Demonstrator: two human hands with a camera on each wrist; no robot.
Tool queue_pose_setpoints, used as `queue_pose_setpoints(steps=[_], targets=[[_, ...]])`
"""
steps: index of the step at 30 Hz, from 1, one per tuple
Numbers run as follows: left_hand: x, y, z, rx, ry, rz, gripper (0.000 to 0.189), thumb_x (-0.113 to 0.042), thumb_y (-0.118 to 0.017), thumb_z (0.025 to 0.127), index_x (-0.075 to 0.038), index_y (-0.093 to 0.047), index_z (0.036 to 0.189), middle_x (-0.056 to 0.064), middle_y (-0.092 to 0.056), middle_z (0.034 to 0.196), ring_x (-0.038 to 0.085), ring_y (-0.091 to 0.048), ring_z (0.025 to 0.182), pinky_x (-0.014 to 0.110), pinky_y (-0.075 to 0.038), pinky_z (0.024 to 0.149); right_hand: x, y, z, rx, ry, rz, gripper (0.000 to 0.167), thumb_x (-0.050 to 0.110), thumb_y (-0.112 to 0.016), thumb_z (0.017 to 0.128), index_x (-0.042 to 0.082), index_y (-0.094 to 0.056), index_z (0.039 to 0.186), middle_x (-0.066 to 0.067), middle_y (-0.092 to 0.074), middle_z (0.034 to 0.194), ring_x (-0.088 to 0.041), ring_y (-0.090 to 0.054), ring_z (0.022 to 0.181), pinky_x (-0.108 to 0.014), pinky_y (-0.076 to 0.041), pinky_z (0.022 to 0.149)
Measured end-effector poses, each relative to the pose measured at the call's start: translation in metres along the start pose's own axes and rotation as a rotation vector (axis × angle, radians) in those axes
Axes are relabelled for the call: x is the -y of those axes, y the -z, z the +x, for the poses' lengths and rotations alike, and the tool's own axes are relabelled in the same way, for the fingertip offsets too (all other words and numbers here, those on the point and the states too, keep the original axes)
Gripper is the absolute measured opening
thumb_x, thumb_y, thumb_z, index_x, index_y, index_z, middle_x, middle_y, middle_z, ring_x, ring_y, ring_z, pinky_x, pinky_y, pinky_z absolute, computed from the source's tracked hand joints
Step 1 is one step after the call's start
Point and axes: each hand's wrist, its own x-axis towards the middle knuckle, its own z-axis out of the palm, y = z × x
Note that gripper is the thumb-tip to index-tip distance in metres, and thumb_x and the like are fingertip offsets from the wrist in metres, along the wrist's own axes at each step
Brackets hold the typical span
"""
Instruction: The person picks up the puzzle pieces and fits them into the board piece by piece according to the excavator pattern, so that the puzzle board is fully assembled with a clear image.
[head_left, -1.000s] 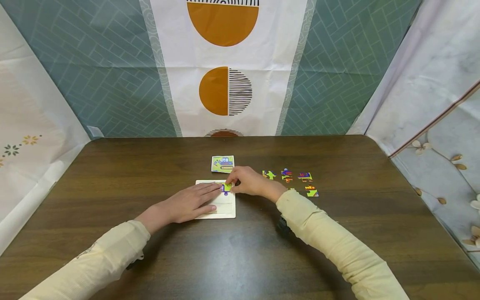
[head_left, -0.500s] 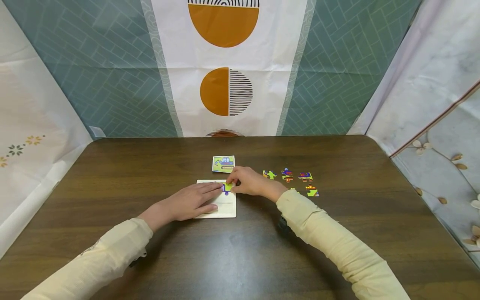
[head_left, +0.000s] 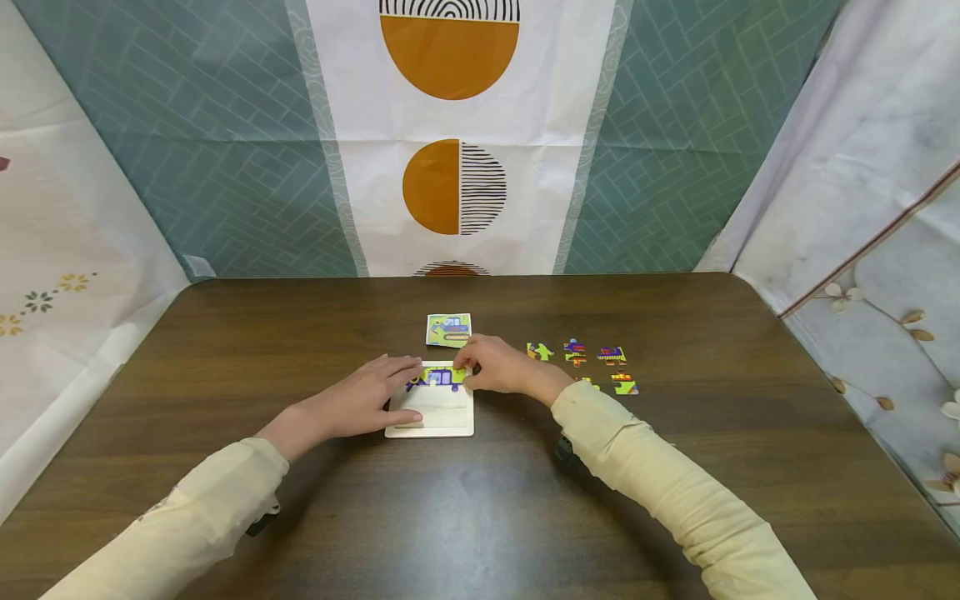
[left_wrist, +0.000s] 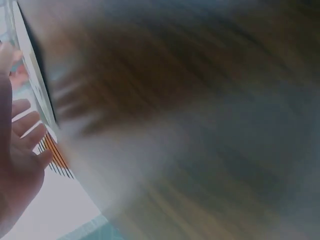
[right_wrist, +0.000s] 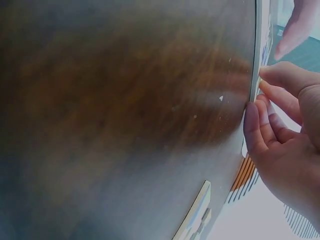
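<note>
In the head view, a white puzzle board (head_left: 442, 422) lies on the table, its upper part filled by joined puzzle pieces (head_left: 437, 377) in green and purple. My left hand (head_left: 360, 397) reaches over the board's left side with fingers extended; the left wrist view has it (left_wrist: 22, 165) beside the board's edge (left_wrist: 34, 65). At the upper right corner, my right hand (head_left: 495, 365) pinches a green and purple puzzle piece (head_left: 459, 377) between thumb and index finger. In the right wrist view its other fingers (right_wrist: 254, 125) curl against the board's edge.
Behind the board lies a picture card (head_left: 448, 330) showing an excavator. Several loose puzzle pieces (head_left: 611, 356) lie to the right, one partly hidden by the right forearm. Curtain-like cloths (head_left: 255, 167) hang behind and beside the brown table (head_left: 300, 317).
My left hand has lifted and drawn back to the left, uncovering more of the joined pieces. The right hand keeps its place at the board's upper right corner.
</note>
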Motion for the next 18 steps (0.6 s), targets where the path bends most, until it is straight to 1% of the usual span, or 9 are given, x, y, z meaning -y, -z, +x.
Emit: queue_pose_setpoints(steps=[3,5,8,12,18], targets=[[0.004,0.001,-0.007,0.027,0.042,-0.015,0.077,-0.052,-0.063,0.089,0.003,-0.046,0.141,0.021,-0.039,0.147,0.037,-0.034,0.136,0.055,-0.02,0.111,0.001,0.001,0.0,0.004,-0.016,0.009,0.026,0.005,-0.07,0.086,0.001,-0.069,0.111,-0.006,-0.057,0.102,-0.018,-0.053,0.091,-0.028,-0.046,0.082],[0.006,0.001,-0.011,0.048,0.074,-0.042,0.082,-0.057,-0.063,0.087,0.001,-0.045,0.142,0.02,-0.035,0.15,0.038,-0.031,0.138,0.056,-0.023,0.11,0.002,0.001,0.0,0.006,-0.019,0.008,0.026,0.005,-0.07,0.086,0.002,-0.069,0.111,-0.006,-0.057,0.102,-0.018,-0.053,0.091,-0.027,-0.046,0.082],[0.008,0.0,-0.015,0.066,0.101,-0.081,0.087,-0.061,-0.062,0.085,0.0,-0.042,0.145,0.018,-0.03,0.154,0.038,-0.028,0.139,0.055,-0.029,0.107,0.002,0.0,0.0,0.007,-0.028,0.01,0.026,0.005,-0.07,0.086,0.002,-0.069,0.112,-0.005,-0.057,0.102,-0.017,-0.053,0.091,-0.027,-0.046,0.082],[0.011,-0.001,-0.016,0.073,0.112,-0.113,0.094,-0.064,-0.065,0.081,-0.001,-0.041,0.146,0.015,-0.026,0.156,0.036,-0.028,0.14,0.053,-0.034,0.105,0.002,0.0,0.0,0.005,-0.03,0.015,0.025,0.006,-0.07,0.087,0.003,-0.069,0.111,-0.005,-0.057,0.102,-0.017,-0.053,0.09,-0.027,-0.046,0.081],[0.012,-0.001,-0.016,0.086,0.128,-0.123,0.098,-0.068,-0.066,0.077,-0.003,-0.04,0.147,0.013,-0.026,0.156,0.036,-0.031,0.138,0.054,-0.036,0.104,0.0,0.001,-0.001,-0.006,0.01,0.013,0.025,0.006,-0.07,0.087,0.002,-0.069,0.112,-0.005,-0.059,0.102,-0.017,-0.055,0.091,-0.027,-0.047,0.082]])
